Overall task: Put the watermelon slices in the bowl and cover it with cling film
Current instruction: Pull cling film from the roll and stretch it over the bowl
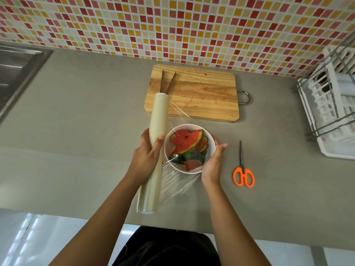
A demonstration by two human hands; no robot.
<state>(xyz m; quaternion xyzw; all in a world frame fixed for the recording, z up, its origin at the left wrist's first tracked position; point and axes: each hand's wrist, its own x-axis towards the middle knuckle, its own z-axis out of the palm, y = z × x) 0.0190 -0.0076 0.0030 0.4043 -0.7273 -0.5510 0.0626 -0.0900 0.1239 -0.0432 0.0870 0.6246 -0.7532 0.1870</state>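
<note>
**Film drawn across the bowl, roll held off to the side**

I see the watermelon slices (pixel 187 144) already in the white bowl (pixel 211 144), which sits on the grey counter (pixel 86 112) just in front of the wooden cutting board (pixel 194 93). So I judge the loading done and the covering under way.

The left hand (pixel 147 156) wraps the cling film roll (pixel 153 148) around its middle, fingers curled about the tube and thumb pressed against its near side. It holds the roll beside the bowl's left rim, long axis running away from me, so the sheet can pay off sideways over the fruit. The right hand (pixel 213 162) cups the bowl's right wall, fingers together and extended, apparently pinning the film's free edge there; I cannot tell whether it actually pinches the film.

The film (pixel 176 181) is thin, clear and ridged with stretch wrinkles, glinting over the rim. The slices are wedge-shaped, wet red flesh with dark seeds and mottled green rind. The bowl looks smooth and round.

Orange-handled scissors (pixel 243 173) lie to the right, within reach for cutting the sheet. Metal tongs (pixel 168 81) rest on the board.
</note>
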